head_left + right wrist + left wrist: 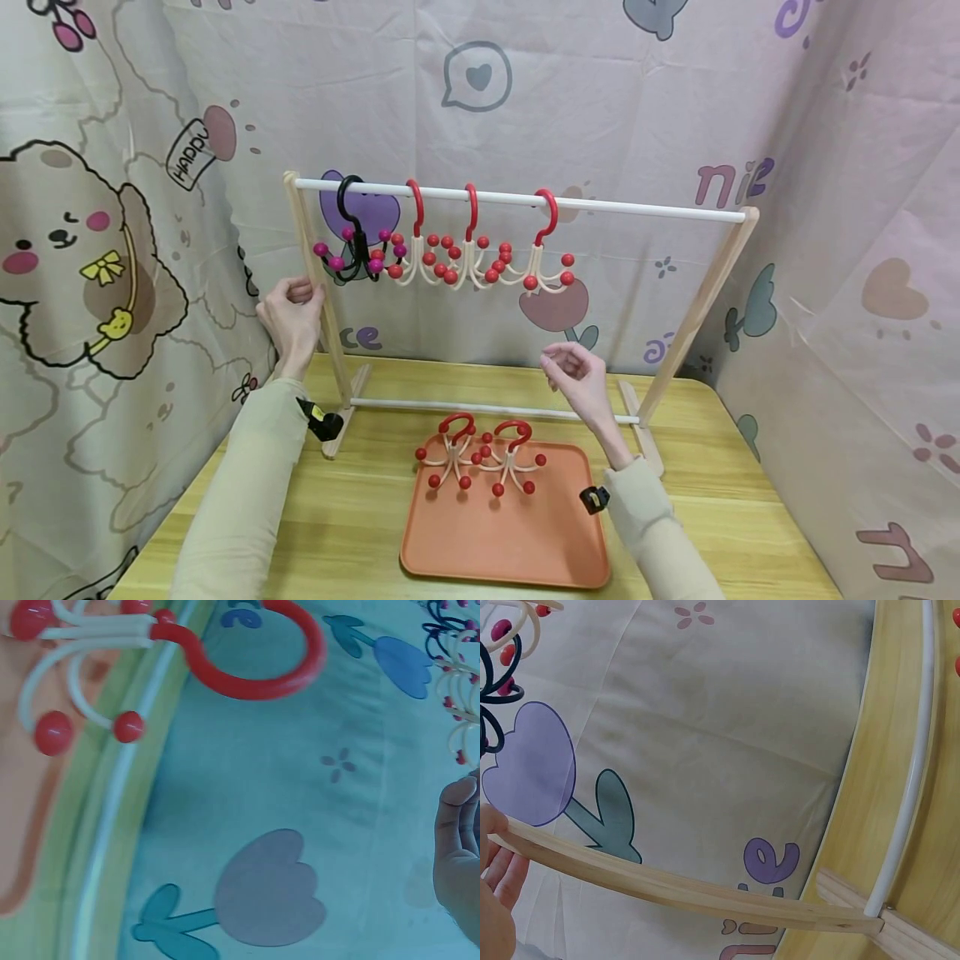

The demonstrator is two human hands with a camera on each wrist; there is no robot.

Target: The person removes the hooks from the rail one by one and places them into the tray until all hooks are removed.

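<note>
My left hand (291, 321) grips the left wooden post (652, 882) of a hanging rack, thumb on one side and fingers on the other. On the rack's white top rail (645, 207) hang a black octopus-shaped hanger (360, 246) with magenta balls and three cream ones with red hooks and red balls, the rightmost hanger (534, 262) a little apart. Below that one, my right hand (581, 379) is in the air, fingers loosely curled around nothing. Two more red-hooked hangers, a left hanger (453, 457) and a right hanger (512, 460), lie on an orange tray (510, 542).
The rack stands on a wooden table (360, 517), with a lower white bar (480, 408) behind the tray. Its right post (697, 317) rises beyond my right hand. A printed curtain (480, 125) surrounds the table at the back and sides.
</note>
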